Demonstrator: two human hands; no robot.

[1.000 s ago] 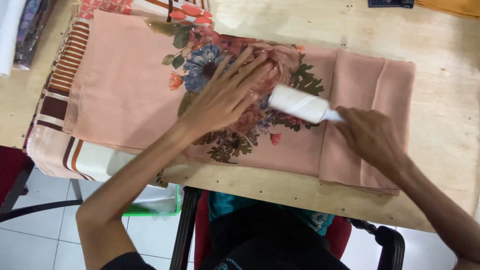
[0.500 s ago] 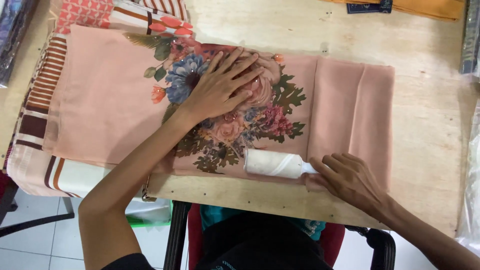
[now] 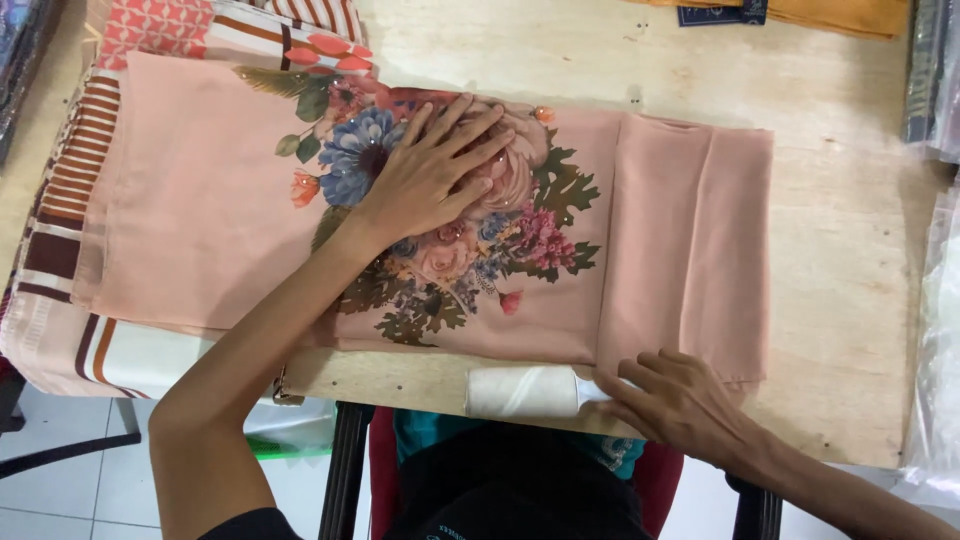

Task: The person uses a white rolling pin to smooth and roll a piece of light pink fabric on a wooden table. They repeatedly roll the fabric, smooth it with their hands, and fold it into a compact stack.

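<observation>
Floral cloth (image 3: 300, 230) pinned by flat left hand (image 3: 435, 170); right hand (image 3: 680, 400) grips white roller (image 3: 520, 392).

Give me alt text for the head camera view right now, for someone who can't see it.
The left hand presses flat on the floral print of a folded peach fabric on a plywood table, while the right hand holds a white lint roller at the table's near edge, just off the cloth. Striped patterned fabric lies underneath at left.

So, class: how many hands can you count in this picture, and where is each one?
2. The left hand lies flat on the flower print of the pink cloth. The right hand holds the white roller at the table's near edge.
</observation>
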